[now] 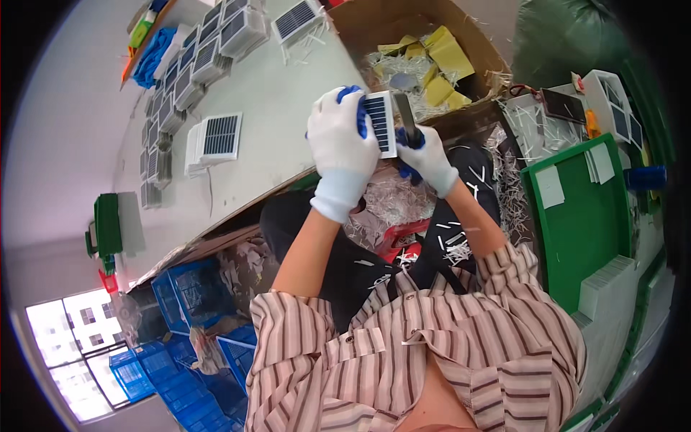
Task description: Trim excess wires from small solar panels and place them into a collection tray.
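Note:
In front of me my left hand point(340, 144), in a white glove with blue fingertips, is closed on a small solar panel point(379, 124) with dark cells and a white border. My gloved right hand point(430, 158) grips a flat grey blade point(404, 114) that looks like a knife; its handle is hidden in the fingers. The blade stands upright along the panel's right edge; I cannot tell whether they touch. On the table to the left lies a short stack of similar panels point(219, 138). Thin white strips cling to my dark trousers below.
A cardboard box point(353, 21) with white strips and yellow scraps stands beyond my hands. Stacked panels point(188, 86) line the far side of the white table point(266, 108). To the right are a green tray point(576, 230) and a phone point(563, 106). Blue crates point(165, 374) sit lower left.

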`<state>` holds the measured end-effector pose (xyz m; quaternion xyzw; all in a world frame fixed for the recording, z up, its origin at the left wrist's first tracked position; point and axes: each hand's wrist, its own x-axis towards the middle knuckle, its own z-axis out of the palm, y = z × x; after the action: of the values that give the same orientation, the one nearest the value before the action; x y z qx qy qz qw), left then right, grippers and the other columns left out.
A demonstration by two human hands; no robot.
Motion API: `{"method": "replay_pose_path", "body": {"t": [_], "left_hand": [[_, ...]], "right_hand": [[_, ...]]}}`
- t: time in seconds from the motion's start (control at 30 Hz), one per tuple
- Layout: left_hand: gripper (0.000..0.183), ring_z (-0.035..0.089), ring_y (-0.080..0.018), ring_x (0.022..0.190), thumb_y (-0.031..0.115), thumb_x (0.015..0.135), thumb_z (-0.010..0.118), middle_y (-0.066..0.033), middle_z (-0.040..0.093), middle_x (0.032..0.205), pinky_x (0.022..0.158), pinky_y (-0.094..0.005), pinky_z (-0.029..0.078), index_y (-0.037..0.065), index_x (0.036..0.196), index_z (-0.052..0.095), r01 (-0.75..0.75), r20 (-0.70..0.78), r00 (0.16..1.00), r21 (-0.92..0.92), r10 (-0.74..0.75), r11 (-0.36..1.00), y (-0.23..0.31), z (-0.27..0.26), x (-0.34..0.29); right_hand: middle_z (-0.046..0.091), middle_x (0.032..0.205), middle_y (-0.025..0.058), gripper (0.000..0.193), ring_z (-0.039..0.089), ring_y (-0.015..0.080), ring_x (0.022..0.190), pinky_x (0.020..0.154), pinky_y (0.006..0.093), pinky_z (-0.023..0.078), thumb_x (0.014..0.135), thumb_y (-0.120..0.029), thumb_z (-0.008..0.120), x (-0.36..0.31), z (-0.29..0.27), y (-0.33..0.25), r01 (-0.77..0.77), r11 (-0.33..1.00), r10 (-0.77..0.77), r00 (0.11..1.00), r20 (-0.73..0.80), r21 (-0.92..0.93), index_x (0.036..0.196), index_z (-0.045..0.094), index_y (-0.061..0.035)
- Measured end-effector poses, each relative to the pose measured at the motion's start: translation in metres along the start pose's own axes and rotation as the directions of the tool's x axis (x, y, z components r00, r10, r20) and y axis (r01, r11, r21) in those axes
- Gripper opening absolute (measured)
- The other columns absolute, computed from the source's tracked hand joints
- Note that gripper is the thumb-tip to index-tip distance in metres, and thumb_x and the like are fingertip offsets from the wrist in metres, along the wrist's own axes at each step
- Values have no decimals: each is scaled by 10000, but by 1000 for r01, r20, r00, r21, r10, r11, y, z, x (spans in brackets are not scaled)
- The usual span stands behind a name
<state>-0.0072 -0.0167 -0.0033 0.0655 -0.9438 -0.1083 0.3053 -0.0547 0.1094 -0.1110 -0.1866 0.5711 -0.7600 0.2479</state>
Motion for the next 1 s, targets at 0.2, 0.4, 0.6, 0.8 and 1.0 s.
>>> {"method": "replay_pose_path", "body": {"t": [0.2,0.4,0.6,0.8,1.0], "left_hand": [[242,541,-308,991,54,747,607,-107,584,1042,861,-409,434,82,987,622,50,-5,999,72,-50,996,9,2,5],[241,539,-313,983,67,752,613,-106,579,1031,855,-420,434,78,993,611,59,-34,998,104,-56,993,10,4,4],[256,531,-323,1002,110,761,616,-126,577,1043,863,-413,427,77,1015,612,58,-25,998,129,-56,990,18,8,6],[362,508,-345,1070,92,709,668,-140,572,1111,930,-442,404,70,1066,614,-90,59,994,-116,97,989,-2,-3,4],[405,496,-345,1111,108,696,701,-146,564,1147,952,-423,407,55,1086,606,19,166,986,74,-31,997,-3,-17,5]], "right_hand": [[608,646,3,166,528,75,555,530,260,457,743,-133,731,-16,15,-5,78,984,-44,979,199,-163,807,637,-12],[657,841,45,267,613,116,733,700,244,497,771,-40,671,-38,33,5,125,991,-131,957,-260,-40,1026,595,-13],[617,893,104,439,630,235,771,700,333,495,745,-157,719,48,39,83,169,983,-135,924,-359,65,1088,468,-44],[627,931,40,273,624,152,788,729,322,534,919,-248,488,69,52,23,-86,535,177,984,-12,840,1088,508,-34],[636,785,1,247,588,55,743,691,220,484,779,-143,699,15,1,9,112,993,-111,993,51,-24,976,647,-4]]}}
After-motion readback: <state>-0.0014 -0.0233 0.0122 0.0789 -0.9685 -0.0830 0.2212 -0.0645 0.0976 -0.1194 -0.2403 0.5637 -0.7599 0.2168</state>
